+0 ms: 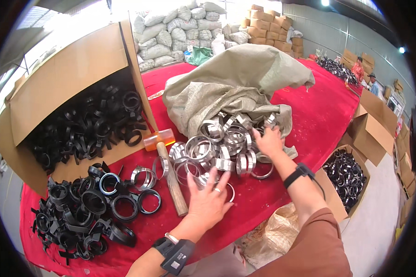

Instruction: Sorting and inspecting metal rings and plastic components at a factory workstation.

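Observation:
A heap of shiny metal rings (224,165) spills from the mouth of a woven sack (208,99) onto the red cloth. My left hand (205,203) is at the near edge of the heap, its fingers spread and stretched toward the rings. On the heap's right side is my right hand (269,142), thumb apart from the fingers, fingertips against or just beside a ring (270,121) near the sack. I see nothing gripped in either hand. A mallet with an orange head (159,139) and a wooden handle (174,184) lies left of the rings.
Black plastic ring clamps (78,210) are piled at the near left. Behind them a tipped cardboard box (69,78) holds more. At right on the floor, an open box (349,173) contains dark parts. Stacked sacks (175,32) and cartons (268,27) stand far back. Two people are far right.

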Demonstrator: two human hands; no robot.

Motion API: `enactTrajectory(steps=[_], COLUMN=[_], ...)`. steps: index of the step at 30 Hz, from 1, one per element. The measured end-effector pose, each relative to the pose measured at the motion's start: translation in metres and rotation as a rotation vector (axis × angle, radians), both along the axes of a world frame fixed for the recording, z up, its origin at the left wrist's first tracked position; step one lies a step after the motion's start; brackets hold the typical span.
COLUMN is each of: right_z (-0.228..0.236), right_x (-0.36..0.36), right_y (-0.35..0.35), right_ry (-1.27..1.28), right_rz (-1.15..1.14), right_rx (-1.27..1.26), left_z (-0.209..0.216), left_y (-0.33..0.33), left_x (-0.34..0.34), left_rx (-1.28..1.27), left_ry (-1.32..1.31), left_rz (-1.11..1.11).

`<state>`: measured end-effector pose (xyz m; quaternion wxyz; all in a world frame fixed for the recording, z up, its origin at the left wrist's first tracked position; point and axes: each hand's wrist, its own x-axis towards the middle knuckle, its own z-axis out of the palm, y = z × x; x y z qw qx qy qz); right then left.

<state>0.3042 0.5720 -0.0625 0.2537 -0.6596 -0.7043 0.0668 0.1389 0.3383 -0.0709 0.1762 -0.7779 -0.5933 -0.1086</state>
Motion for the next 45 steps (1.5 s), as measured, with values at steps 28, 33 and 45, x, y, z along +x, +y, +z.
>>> enactTrajectory(steps=[28, 33, 45], right_z=[0.112, 0.080, 0.122], right_x=[-0.187, -0.298, -0.260], right_y=[0.031, 0.041, -0.034], right_ry=[-0.274, -0.180, -0.228], right_rz=[0.548, 0.855, 0.758], right_rx=[0.469, 0.298, 0.349], left_z=[-0.017, -0.015, -0.017], left_y=[-0.004, -0.005, -0.002], left_x=[-0.023, -0.025, -0.027], left_rx=[0.146, 0.074, 0.130], left_ry=[-0.313, -0.286, -0.364], left_rz=[0.027, 0.041, 0.006])
